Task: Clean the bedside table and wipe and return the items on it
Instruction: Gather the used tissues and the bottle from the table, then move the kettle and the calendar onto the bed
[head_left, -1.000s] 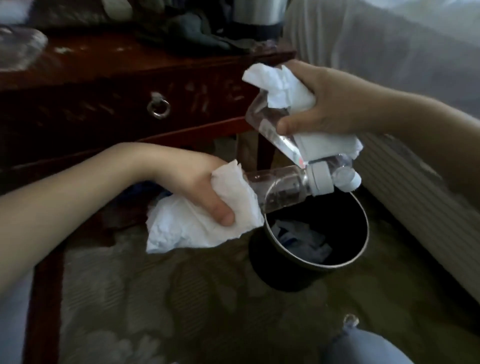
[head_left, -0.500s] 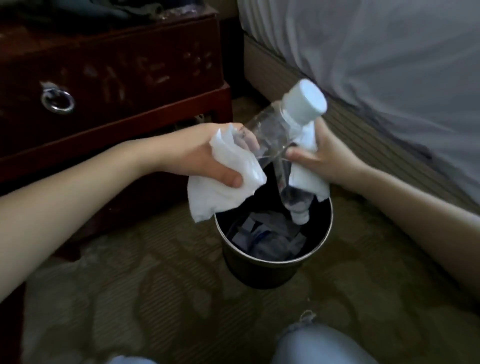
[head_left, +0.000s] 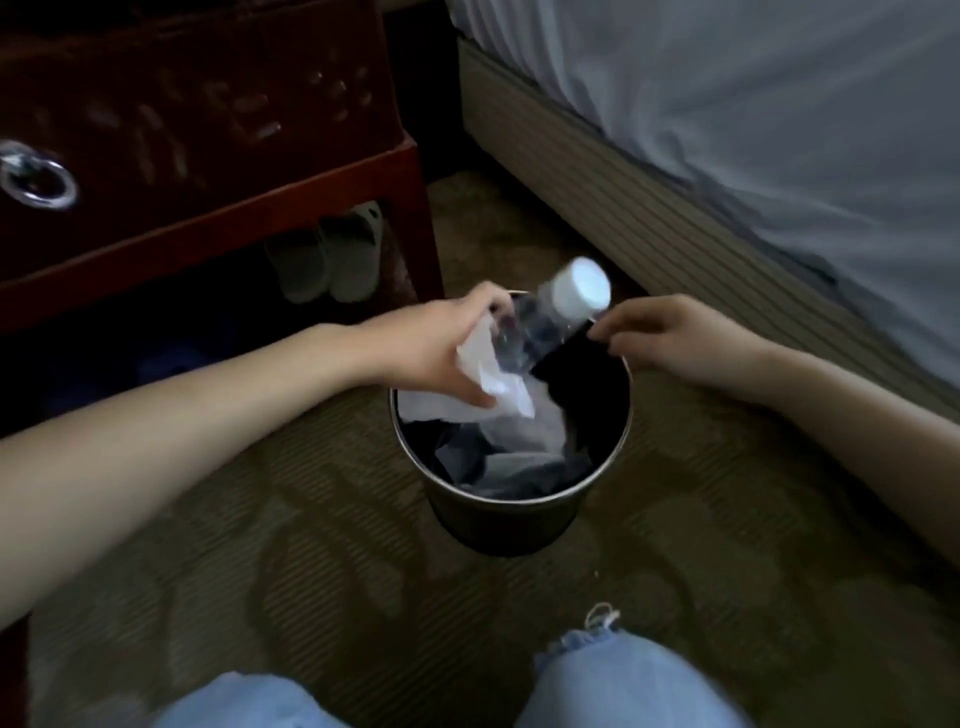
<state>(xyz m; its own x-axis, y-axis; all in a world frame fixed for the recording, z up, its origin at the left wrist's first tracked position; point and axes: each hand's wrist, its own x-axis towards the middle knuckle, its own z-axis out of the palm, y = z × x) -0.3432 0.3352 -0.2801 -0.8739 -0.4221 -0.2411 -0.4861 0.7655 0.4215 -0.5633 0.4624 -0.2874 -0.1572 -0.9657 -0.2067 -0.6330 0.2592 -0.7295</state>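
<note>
Operator: What is the left hand (head_left: 441, 348) doing?
Checker: It is gripping a clear plastic bottle with a white cap (head_left: 540, 322) and a crumpled white tissue (head_left: 498, 384) together, above the round dark metal bin (head_left: 519, 501).
Operator: And the right hand (head_left: 670, 332)?
Checker: It is hovering just beside the cap, fingers loosely curled and grasping nothing. Whether it is touching the bottle cannot be told.
</note>
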